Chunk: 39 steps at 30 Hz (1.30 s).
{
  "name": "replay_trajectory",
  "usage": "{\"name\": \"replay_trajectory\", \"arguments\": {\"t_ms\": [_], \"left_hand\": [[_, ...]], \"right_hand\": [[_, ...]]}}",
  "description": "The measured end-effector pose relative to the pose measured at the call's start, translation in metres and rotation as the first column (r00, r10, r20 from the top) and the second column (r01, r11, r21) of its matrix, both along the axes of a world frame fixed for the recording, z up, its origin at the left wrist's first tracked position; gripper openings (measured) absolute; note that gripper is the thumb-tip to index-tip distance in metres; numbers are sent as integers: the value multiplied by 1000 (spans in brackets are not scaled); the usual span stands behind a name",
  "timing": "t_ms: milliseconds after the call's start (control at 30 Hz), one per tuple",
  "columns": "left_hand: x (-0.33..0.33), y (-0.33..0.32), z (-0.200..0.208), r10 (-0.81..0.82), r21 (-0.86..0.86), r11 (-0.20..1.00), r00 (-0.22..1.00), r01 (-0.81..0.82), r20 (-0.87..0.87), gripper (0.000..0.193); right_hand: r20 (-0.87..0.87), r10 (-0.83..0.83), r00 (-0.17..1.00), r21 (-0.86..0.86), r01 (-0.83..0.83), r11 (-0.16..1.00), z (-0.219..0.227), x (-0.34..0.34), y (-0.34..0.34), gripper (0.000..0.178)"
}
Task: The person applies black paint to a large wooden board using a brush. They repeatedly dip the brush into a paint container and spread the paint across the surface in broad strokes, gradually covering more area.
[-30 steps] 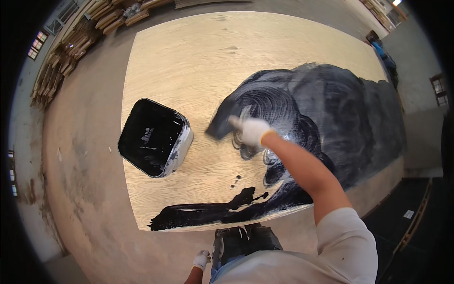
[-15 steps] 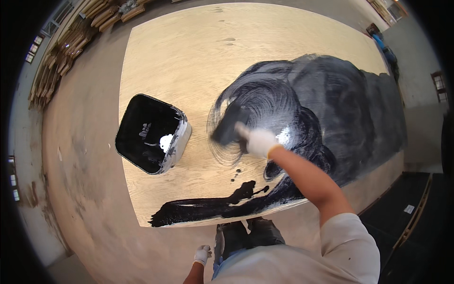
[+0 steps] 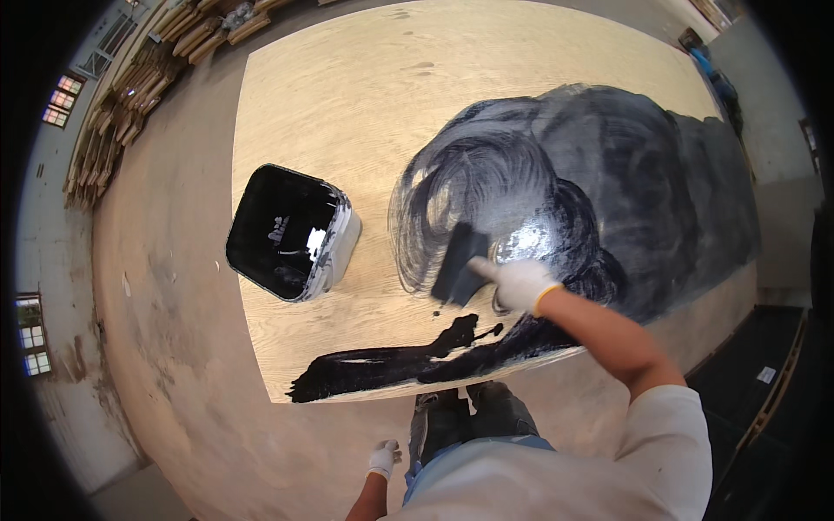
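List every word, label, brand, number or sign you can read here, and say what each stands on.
Readable text: none.
Small white rectangular label on the large flat black panel at lower right: too small to read; I can't tell if it is printed.
White square bucket smeared with black: no lettering visible.
Black flat-bladed spreader in the white-gloved right hand: no lettering visible.

Soft, fairly even indoor light, with hard glare on wet black
A blown-out white reflection sits on the black coating [image 3: 630, 187]; a smaller one shines inside the bucket [image 3: 344, 247]. The windows [image 3: 33, 337] at left look bright. Fisheye distortion bows the board's [image 3: 321, 113] edges, corners fall to black, lower-right detail sinks into darkness, and the right hand [image 3: 521, 285] looks slightly soft.
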<state>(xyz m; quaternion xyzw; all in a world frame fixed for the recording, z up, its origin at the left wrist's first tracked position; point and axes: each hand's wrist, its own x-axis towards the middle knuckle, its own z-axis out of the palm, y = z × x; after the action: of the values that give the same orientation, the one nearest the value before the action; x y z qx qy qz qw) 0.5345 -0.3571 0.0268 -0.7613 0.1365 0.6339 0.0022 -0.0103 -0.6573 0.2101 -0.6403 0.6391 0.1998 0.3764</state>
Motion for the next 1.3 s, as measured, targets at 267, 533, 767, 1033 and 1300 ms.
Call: {"name": "replay_trajectory", "arguments": {"t_ms": [267, 533, 767, 1033, 1300], "left_hand": [[-6, -10, 1, -102, 4, 995, 995, 102, -4, 33], [3, 1, 10, -98, 0, 995, 995, 98, 11, 31], [-9, -22, 17, -232, -30, 972, 973, 232, -3, 30], [-23, -63, 34, -298, -141, 944, 954, 298, 23, 30], [-25, -37, 31, -333, -85, 938, 942, 335, 34, 30]], "right_hand": [[95, -164, 982, -181, 179, 967, -30, 16, -38, 69], [-38, -616, 786, -200, 598, 776, -20, -75, 101, 75], [183, -396, 900, -140, 422, 896, -35, 28, 113, 85], [142, -840, 523, -392, 809, 437, -59, -181, 96, 63], [109, -758, 643, 104, 751, 652, -3, -5, 217, 85]]}}
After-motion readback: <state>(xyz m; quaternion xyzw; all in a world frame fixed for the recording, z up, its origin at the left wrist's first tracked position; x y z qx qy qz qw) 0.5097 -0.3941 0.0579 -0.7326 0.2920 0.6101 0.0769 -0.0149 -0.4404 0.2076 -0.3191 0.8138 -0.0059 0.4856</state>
